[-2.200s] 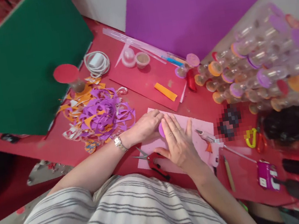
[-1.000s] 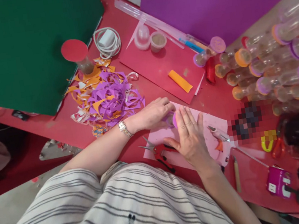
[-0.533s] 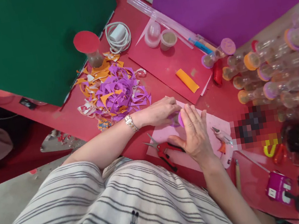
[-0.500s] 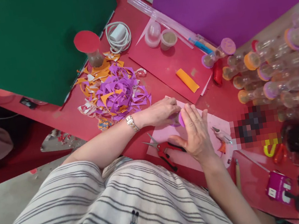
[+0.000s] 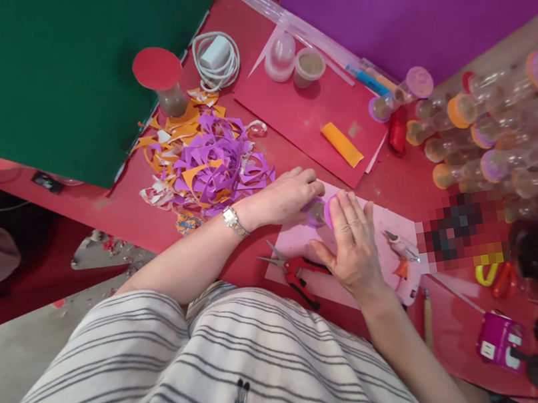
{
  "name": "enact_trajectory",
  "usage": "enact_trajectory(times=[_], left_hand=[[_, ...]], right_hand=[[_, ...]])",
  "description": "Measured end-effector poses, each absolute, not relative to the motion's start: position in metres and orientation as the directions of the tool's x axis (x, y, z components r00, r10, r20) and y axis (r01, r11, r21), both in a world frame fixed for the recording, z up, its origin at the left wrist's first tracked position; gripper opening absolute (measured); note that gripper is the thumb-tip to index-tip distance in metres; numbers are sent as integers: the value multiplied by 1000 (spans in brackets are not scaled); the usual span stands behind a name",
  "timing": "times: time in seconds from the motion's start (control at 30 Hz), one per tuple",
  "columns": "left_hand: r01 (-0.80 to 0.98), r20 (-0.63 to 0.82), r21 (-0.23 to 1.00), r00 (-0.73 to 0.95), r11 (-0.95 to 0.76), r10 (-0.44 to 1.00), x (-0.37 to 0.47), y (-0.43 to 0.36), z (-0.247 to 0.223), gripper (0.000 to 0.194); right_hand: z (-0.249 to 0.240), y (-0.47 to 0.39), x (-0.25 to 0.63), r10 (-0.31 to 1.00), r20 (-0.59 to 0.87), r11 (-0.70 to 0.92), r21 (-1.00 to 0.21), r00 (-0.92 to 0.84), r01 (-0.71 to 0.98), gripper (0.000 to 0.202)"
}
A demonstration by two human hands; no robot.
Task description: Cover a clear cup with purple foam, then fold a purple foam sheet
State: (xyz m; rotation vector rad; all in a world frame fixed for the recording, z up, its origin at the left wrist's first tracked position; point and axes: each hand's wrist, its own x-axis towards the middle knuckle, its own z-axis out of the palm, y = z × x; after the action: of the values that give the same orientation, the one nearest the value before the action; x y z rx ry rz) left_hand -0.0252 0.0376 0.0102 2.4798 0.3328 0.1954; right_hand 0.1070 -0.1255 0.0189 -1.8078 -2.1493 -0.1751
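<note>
My left hand [image 5: 293,194], with a watch at its wrist, is closed round a clear plastic hourglass-shaped piece [image 5: 316,213] that lies sideways over a pink sheet [image 5: 348,291]. Its right end carries a purple disc [image 5: 329,210]. Against that disc my right hand [image 5: 356,242] presses with a flat palm, its fingers stretched out and the thumb apart. Much of the piece is hidden by both hands. Red-handled snips [image 5: 294,272] lie with blades apart below my left hand. To the right of my right hand is a pale glue gun [image 5: 402,249].
Purple and orange paper scraps [image 5: 215,159] are heaped left of my hands. Behind stand a red-topped hourglass-shaped piece [image 5: 171,100], a coiled white cable [image 5: 218,61] and a cup of sand [image 5: 309,66]. Several similar pieces [image 5: 505,126] are stacked at right. A green board [image 5: 55,92] rises at left.
The view has shifted slightly. My right hand stays flat against the purple disc, and a little more of the clear piece shows between my hands.
</note>
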Motion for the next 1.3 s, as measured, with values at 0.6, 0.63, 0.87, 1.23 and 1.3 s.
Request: enact_trajectory(times=[0.6, 0.63, 0.87, 1.23, 1.3], left_hand=[[179, 99, 644, 944, -744, 313, -21, 29, 7, 13], [174, 105, 647, 944, -742, 313, -21, 30, 6, 14], [80, 158, 714, 949, -695, 272, -22, 35, -1, 21], [67, 220, 724, 921, -686, 323, -21, 42, 0, 13], [107, 223, 718, 901, -688, 373, -21, 43, 2, 13]], right_hand=[[29, -123, 93, 923, 357, 177, -55, -146, 983, 75], [28, -123, 91, 923, 361, 164, -57, -133, 985, 73], [16, -119, 89, 926, 368, 123, -92, -81, 988, 73], [29, -130, 91, 863, 504, 202, -267, -42, 942, 60], [34, -143, 93, 838, 545, 211, -339, 9, 917, 53]])
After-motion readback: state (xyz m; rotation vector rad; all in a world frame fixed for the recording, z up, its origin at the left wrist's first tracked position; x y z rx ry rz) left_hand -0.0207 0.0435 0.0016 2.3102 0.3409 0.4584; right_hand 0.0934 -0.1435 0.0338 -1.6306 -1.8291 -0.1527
